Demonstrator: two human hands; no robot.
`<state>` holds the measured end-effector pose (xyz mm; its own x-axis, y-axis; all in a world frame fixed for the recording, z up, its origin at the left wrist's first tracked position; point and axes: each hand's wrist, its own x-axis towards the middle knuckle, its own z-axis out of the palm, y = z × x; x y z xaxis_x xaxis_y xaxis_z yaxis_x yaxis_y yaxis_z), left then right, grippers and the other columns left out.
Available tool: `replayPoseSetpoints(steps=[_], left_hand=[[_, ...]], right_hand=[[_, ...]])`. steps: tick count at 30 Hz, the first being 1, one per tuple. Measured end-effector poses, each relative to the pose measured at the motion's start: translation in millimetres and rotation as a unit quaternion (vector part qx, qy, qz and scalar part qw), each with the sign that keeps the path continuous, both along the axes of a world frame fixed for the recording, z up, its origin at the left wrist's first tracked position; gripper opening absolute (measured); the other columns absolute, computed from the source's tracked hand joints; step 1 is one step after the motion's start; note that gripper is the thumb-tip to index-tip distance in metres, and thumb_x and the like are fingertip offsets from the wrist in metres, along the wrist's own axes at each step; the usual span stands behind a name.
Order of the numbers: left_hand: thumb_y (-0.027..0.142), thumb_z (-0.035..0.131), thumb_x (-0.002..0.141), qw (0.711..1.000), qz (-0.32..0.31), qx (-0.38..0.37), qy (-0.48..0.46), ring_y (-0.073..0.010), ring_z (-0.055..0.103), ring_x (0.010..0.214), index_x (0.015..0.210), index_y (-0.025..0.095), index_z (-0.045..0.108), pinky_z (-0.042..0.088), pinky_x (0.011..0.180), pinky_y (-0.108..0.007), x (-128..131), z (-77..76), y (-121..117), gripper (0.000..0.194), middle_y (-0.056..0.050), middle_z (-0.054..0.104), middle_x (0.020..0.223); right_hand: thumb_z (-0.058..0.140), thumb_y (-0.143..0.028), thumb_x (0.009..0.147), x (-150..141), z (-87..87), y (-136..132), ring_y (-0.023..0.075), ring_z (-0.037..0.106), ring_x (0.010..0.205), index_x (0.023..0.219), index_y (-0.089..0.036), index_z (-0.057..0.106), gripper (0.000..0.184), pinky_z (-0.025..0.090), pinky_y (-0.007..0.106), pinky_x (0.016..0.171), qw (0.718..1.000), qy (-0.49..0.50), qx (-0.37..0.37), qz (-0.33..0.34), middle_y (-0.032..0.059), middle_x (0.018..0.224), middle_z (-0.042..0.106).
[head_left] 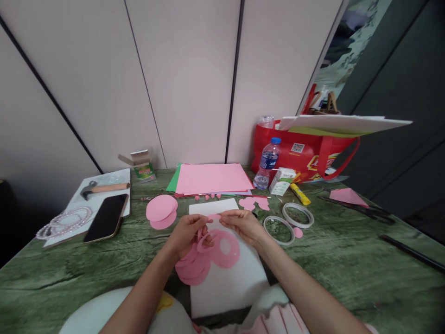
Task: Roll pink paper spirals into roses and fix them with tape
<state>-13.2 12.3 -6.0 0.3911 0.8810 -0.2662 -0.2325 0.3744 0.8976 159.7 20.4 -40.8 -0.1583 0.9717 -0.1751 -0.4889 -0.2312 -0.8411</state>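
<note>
My left hand [187,235] and my right hand [245,226] meet in front of me, fingertips pinched on a small piece of pink paper [214,216] between them. A thin pink loop [205,247] hangs at the fingers of my left hand; how it is held is partly hidden. Below the hands, a pink paper ring [229,257] with a hole in its middle lies on a white sheet [231,290]. Overlapping pink paper rounds [192,271] sit left of it, partly under my left hand.
More pink paper circles [160,208] lie to the left, near a phone [106,218] and a hammer [106,188]. Coloured paper [212,178] is stacked at the back. Rightward are tape rolls [279,242], a water bottle [267,164], a glue stick [300,194] and scissors [358,208].
</note>
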Motion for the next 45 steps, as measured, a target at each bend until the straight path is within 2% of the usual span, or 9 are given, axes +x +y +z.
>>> replayPoseSetpoints(steps=[8,17,24,31,45], left_hand=[[0.031,0.067,0.063,1.0,-0.011,0.003,0.001,-0.0108,0.047,0.037,0.071,0.009,0.06,0.047,0.049,-0.034,1.2,0.2,-0.3,0.024,0.005,0.046,0.041],[0.032,0.065,0.065,0.999,-0.035,0.021,0.007,-0.0111,0.049,0.04,0.051,0.012,0.05,0.046,0.049,-0.032,1.6,-1.1,-1.8,0.028,0.003,0.047,0.044],[0.033,0.067,0.063,0.999,-0.026,0.021,0.012,-0.01,0.048,0.04,0.051,0.012,0.051,0.045,0.049,-0.029,1.1,0.6,-1.2,0.029,0.003,0.047,0.045],[0.034,0.07,0.058,0.999,0.003,0.015,0.04,-0.008,0.047,0.039,0.061,0.011,0.055,0.042,0.044,-0.024,0.9,-0.3,0.5,0.027,0.004,0.047,0.045],[0.033,0.067,0.059,0.996,0.007,0.017,0.087,-0.0062,0.044,0.04,0.062,0.011,0.058,0.037,0.042,-0.021,-0.5,-3.6,0.9,0.025,0.003,0.051,0.051]], right_hand=[[0.08,-0.017,0.043,1.6,-2.3,0.5,0.0118,0.063,0.055,0.067,-0.013,0.067,0.027,0.05,0.023,0.059,1.0,-0.005,0.006,-0.009,0.0033,0.059,0.068],[0.081,-0.022,0.042,-0.7,-0.6,-1.2,0.0109,0.061,0.05,0.062,-0.014,0.066,0.026,0.05,0.021,0.053,1.0,-0.012,0.0,-0.022,0.0012,0.055,0.066],[0.08,-0.023,0.043,-2.0,-1.9,0.3,0.0101,0.062,0.054,0.059,-0.014,0.067,0.023,0.052,0.022,0.062,1.0,0.007,0.004,-0.03,0.0004,0.058,0.066],[0.08,-0.021,0.043,-0.4,-2.2,0.1,0.0126,0.064,0.062,0.064,-0.013,0.069,0.025,0.051,0.026,0.074,1.0,0.019,0.003,0.004,0.0021,0.063,0.068],[0.079,-0.017,0.044,2.5,-3.3,0.7,0.012,0.063,0.057,0.068,-0.013,0.068,0.027,0.051,0.023,0.063,1.0,-0.003,-0.003,0.018,0.0032,0.059,0.067]])
